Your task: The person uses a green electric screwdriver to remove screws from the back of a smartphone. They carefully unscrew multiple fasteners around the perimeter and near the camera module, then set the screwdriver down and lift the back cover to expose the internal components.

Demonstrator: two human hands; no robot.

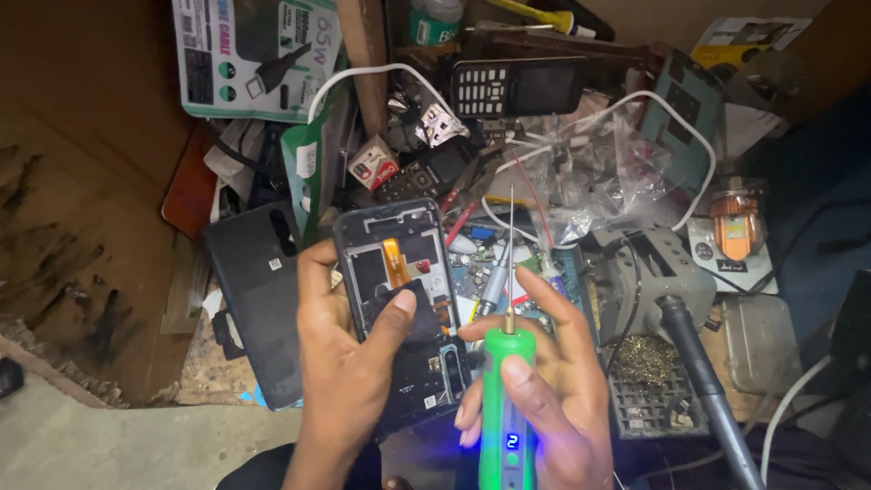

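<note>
The left hand [349, 363] grips an opened phone [404, 308] with its thumb across the inner frame, while just beside it the right hand [544, 390] clasps a green electric screwdriver [506, 413], bit upward.

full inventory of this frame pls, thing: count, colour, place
opened phone: 1, black with orange flex, centre, in left hand
electric screwdriver: 1, green, lit blue display, thin bit up, in right hand
back cover: 1, dark grey, left of opened phone
keypad phone: 1, black, top centre
cable box: 1, white-green, top left
white cable: 1, looped across the top
soldering handle: 1, black, right
tip-cleaning wool: 1, brass, in a holder, right
plastic bag: 1, clear, centre right
left hand: 1, grips opened phone
right hand: 1, grips electric screwdriver
</note>
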